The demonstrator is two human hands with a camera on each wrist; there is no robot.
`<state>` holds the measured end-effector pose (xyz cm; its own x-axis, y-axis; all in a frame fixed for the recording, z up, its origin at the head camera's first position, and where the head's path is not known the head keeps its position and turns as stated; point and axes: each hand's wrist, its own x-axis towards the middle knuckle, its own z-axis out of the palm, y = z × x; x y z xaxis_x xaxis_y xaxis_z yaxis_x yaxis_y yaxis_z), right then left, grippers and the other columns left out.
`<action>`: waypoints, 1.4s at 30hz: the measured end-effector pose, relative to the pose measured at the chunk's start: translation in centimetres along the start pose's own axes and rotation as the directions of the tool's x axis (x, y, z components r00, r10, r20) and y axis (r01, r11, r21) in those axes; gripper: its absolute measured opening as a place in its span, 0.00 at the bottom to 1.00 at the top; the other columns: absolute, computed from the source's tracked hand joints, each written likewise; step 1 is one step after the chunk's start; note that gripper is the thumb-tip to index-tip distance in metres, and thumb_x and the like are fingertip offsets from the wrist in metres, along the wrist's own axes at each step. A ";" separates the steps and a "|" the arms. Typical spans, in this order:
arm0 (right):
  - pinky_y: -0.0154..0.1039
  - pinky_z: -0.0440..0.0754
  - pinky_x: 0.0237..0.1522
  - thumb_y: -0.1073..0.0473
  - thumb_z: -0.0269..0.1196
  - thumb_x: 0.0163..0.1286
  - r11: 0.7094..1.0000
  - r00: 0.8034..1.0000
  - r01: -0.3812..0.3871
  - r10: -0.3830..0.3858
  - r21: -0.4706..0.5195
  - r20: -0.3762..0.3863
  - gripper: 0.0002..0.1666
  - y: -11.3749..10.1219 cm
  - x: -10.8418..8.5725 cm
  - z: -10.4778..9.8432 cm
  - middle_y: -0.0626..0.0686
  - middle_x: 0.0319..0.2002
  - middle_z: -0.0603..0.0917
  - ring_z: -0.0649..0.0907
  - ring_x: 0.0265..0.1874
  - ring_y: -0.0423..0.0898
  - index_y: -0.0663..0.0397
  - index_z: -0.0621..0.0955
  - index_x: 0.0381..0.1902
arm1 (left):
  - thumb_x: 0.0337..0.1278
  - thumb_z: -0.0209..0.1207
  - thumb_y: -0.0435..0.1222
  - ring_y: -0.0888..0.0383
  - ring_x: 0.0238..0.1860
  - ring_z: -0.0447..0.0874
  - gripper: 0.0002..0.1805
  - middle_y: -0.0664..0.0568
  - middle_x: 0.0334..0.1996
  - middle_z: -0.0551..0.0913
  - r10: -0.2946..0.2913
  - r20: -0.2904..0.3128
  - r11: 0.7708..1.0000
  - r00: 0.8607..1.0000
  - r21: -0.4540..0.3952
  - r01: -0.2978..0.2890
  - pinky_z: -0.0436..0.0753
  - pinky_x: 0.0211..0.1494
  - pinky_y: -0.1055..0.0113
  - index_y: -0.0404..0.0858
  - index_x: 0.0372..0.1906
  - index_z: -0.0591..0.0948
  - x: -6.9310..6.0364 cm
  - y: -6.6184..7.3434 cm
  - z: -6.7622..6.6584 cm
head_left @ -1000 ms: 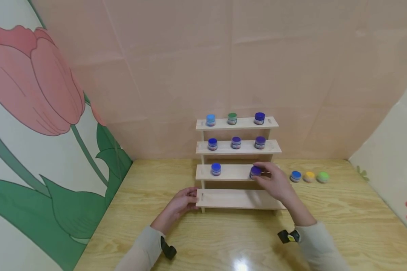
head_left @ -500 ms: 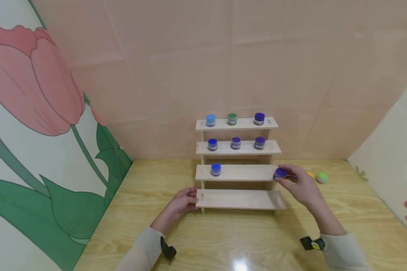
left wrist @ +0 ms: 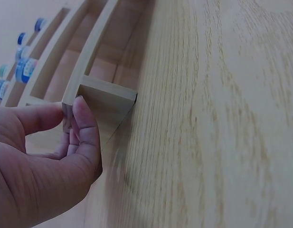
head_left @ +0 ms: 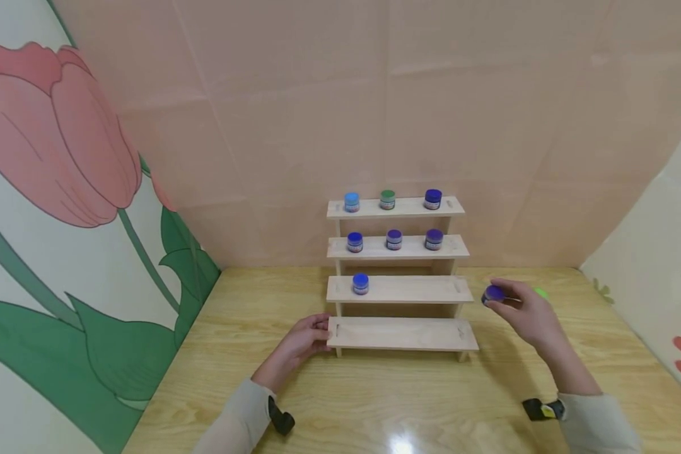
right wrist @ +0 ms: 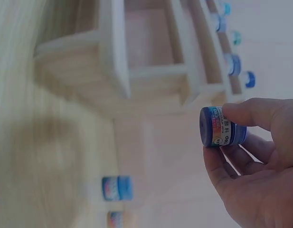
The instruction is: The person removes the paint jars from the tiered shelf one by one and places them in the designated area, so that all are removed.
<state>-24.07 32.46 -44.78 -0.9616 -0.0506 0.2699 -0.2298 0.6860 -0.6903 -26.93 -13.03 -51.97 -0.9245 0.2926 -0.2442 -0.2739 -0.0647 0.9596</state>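
A small paint jar point(head_left: 493, 294) with a purple-blue lid is pinched between thumb and fingers of my right hand point(head_left: 529, 318), in the air right of a stepped wooden rack point(head_left: 408, 334). The right wrist view shows the label of this paint jar point(right wrist: 221, 126). My left hand point(head_left: 297, 343) grips the left end of the rack's lowest step, as the left hand point(left wrist: 56, 161) in its wrist view confirms. One blue paint jar point(head_left: 360, 284) stands at the left of the third step down. Several more jars stand on the two upper steps, including a green one point(head_left: 388, 200).
On the table point(head_left: 374, 403), right of the rack, a blue jar point(right wrist: 117, 188) and a yellow-orange jar point(right wrist: 120, 220) show in the right wrist view. A green lid point(head_left: 541, 293) peeks out behind my right hand. A pinkish backdrop point(head_left: 295, 126) rises behind the rack.
My right hand has carried the purple-blue paint jar off the third step and rightward, past the rack's edge, in front of the loose jars. My left hand has stayed put.
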 end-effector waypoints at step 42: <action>0.68 0.75 0.56 0.53 0.65 0.72 0.988 0.984 -0.154 0.153 0.006 0.096 0.35 9.3 0.8 2.3 0.78 0.62 0.72 0.75 0.59 0.75 0.68 0.70 0.68 | 0.66 0.55 0.22 0.54 0.41 0.78 0.30 0.44 0.50 0.73 -0.019 -0.015 1.000 1.000 0.005 0.019 0.83 0.39 0.67 0.25 0.71 0.64 0.1 -0.1 -0.2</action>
<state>-27.33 37.11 -52.54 -0.9953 -0.0144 0.0955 -0.0796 0.6813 -0.7277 -27.02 -13.19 -52.08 -0.9230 0.2792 -0.2646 -0.2902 -0.0541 0.9554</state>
